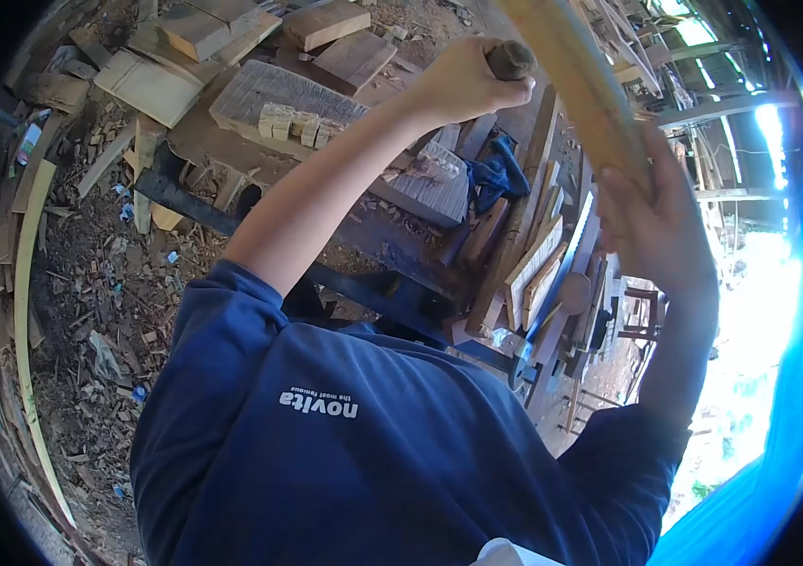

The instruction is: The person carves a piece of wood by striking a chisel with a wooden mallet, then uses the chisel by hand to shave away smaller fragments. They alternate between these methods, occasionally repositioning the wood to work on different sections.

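Observation:
My left hand is closed in a fist around a tool handle. Only the handle's dark, round, worn butt end shows above the fingers; the rest of the tool is hidden. Slightly blurred, my right hand grips the lower end of a thick, smooth wooden club, which slants up past the left fist and out of the top edge. Below the left forearm lies a large timber beam with rough chipped cuts and loose wood chunks on it.
Planks and offcuts are heaped at the upper left. Wood chips cover the ground. A blue cloth lies by the beam's end, beside boards standing on edge. A blue sheet hangs at the bright right side.

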`<state>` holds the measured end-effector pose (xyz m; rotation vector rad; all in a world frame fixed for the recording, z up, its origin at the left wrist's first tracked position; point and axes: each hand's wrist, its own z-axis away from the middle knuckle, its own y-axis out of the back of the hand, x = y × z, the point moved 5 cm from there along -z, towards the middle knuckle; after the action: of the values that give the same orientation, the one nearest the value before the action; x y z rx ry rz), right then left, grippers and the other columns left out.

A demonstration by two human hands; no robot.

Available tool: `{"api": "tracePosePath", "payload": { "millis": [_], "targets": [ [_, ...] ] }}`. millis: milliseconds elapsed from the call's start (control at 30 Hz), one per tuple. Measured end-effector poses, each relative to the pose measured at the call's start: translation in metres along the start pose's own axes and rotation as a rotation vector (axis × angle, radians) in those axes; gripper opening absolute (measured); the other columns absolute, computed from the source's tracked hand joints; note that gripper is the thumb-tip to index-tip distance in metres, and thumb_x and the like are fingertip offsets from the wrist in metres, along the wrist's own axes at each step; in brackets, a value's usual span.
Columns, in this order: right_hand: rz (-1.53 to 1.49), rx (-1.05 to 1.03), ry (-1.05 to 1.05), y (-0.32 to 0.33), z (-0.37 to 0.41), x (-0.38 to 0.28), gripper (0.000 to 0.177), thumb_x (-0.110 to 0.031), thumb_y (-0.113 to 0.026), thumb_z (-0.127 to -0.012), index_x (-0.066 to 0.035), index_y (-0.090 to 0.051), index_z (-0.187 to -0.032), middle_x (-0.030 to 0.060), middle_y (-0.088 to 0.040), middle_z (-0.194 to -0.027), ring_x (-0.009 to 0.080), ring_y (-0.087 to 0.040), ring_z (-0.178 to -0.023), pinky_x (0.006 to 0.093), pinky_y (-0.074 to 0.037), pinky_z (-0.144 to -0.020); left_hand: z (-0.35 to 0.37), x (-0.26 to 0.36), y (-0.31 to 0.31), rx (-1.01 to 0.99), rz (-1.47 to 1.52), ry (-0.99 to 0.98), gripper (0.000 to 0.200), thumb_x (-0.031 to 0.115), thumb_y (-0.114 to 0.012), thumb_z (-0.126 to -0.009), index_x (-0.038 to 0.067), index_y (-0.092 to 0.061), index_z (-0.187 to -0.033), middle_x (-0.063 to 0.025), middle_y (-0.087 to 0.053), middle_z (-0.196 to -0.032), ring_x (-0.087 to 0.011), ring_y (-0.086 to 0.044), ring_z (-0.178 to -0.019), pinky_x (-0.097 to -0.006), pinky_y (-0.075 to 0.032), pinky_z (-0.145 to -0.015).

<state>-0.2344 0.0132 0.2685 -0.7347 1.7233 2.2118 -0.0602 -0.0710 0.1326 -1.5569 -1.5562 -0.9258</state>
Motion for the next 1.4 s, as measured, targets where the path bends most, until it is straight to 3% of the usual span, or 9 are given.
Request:
{"api": "tracePosePath", "payload": {
  "millis": [267,467,567,633,833,1067,1167,1233,1400],
  "targets": [
    [-0.835,0.266,-0.02,0.102,-0.043,0.069,0.029,-0.031,-0.063,-0.093,-0.007,-0.062,-0.109,0.0033,-0.063,-0.08,0.0146,-0.061,-0.065,0.0278,-0.048,-0.054,-0.002,0.0,0.002,-0.008,-0.048,-0.041,0.02,0.024,-0.071,-0.084,0.008,-0.063,-0.075,0.0028,-0.055,-0.06,-0.0064,-0.05,-0.058,-0.0277,-0.041,-0.056],
    [0.277,0.072,0.378,-0.015,-0.004,0.003,0.051,-0.017,-0.063,-0.094,-0.001,-0.045,-0.139,0.0061,-0.06,-0.078,0.0114,-0.058,-0.062,0.0259,-0.048,-0.052,-0.006,-0.008,-0.005,0.04,0.053,-0.017,0.018,0.022,-0.072,-0.08,0.005,-0.068,-0.082,-0.0008,-0.062,-0.065,-0.0114,-0.056,-0.06,-0.0308,-0.045,-0.06],
    [0.006,-0.133,0.034,-0.015,0.005,-0.005,0.054,-0.014,-0.062,-0.095,-0.001,-0.041,-0.142,0.0047,-0.059,-0.08,0.0124,-0.059,-0.062,0.0264,-0.049,-0.053,-0.009,-0.002,-0.003,0.187,0.15,-0.544,0.022,0.025,-0.073,-0.08,0.004,-0.07,-0.086,-0.0027,-0.065,-0.068,-0.013,-0.059,-0.063,-0.0308,-0.047,-0.062],
    [-0.081,-0.016,0.027,0.007,0.01,-0.007,0.045,-0.02,-0.062,-0.094,-0.001,-0.046,-0.132,0.0064,-0.06,-0.081,0.0145,-0.06,-0.063,0.0271,-0.049,-0.053,-0.002,-0.012,0.001,0.014,-0.055,-0.033,0.024,0.027,-0.074,-0.079,0.005,-0.07,-0.086,-0.003,-0.065,-0.068,-0.0137,-0.059,-0.064,-0.031,-0.047,-0.064],
    [-0.329,0.341,0.479,0.07,-0.008,0.019,0.039,-0.039,-0.06,-0.092,-0.001,-0.062,-0.102,0.0113,-0.063,-0.082,0.0205,-0.062,-0.064,0.0292,-0.051,-0.053,-0.001,-0.003,0.003,-0.01,-0.112,-0.048,0.02,0.026,-0.073,-0.084,0.007,-0.067,-0.083,0.0017,-0.061,-0.064,-0.0078,-0.057,-0.059,-0.027,-0.045,-0.055],
    [-0.131,-0.097,0.063,-0.013,0.019,0.017,0.057,-0.014,-0.063,-0.094,0.002,-0.037,-0.142,0.0097,-0.061,-0.085,0.0137,-0.058,-0.063,0.0273,-0.047,-0.054,-0.006,-0.02,-0.008,-0.012,-0.126,-0.027,0.024,0.026,-0.074,-0.085,0.005,-0.072,-0.096,-0.0056,-0.071,-0.079,-0.0143,-0.068,-0.076,-0.0275,-0.052,-0.072],
    [-0.461,-0.137,-0.001,-0.029,0.028,0.044,0.061,-0.014,-0.068,-0.092,0.001,-0.036,-0.142,0.009,-0.062,-0.088,0.0118,-0.058,-0.066,0.0249,-0.046,-0.055,0.002,0.007,-0.006,0.15,0.192,-0.592,0.011,0.013,-0.069,-0.092,0.003,-0.066,-0.092,-0.002,-0.064,-0.078,-0.011,-0.058,-0.07,-0.0288,-0.048,-0.064],
    [-0.577,0.026,0.046,-0.045,0.034,0.072,0.06,-0.015,-0.069,-0.092,0.002,-0.037,-0.14,0.0088,-0.062,-0.085,0.0108,-0.059,-0.067,0.0243,-0.047,-0.055,0.008,0.009,0.002,-0.118,0.18,0.07,0.023,0.012,-0.069,-0.091,0.001,-0.065,-0.11,-0.0055,-0.068,-0.095,-0.0145,-0.061,-0.086,-0.032,-0.051,-0.077],
    [-0.507,0.126,0.0,-0.108,0.072,0.132,0.047,-0.009,-0.071,-0.088,-0.001,-0.047,-0.128,0.0102,-0.069,-0.088,0.014,-0.067,-0.079,0.0272,-0.052,-0.063,0.002,-0.039,0.0,-0.213,0.204,0.019,0.027,0.015,-0.071,-0.09,0.001,-0.063,-0.111,-0.0049,-0.068,-0.094,-0.0151,-0.064,-0.088,-0.0324,-0.052,-0.077]
  ]
}}
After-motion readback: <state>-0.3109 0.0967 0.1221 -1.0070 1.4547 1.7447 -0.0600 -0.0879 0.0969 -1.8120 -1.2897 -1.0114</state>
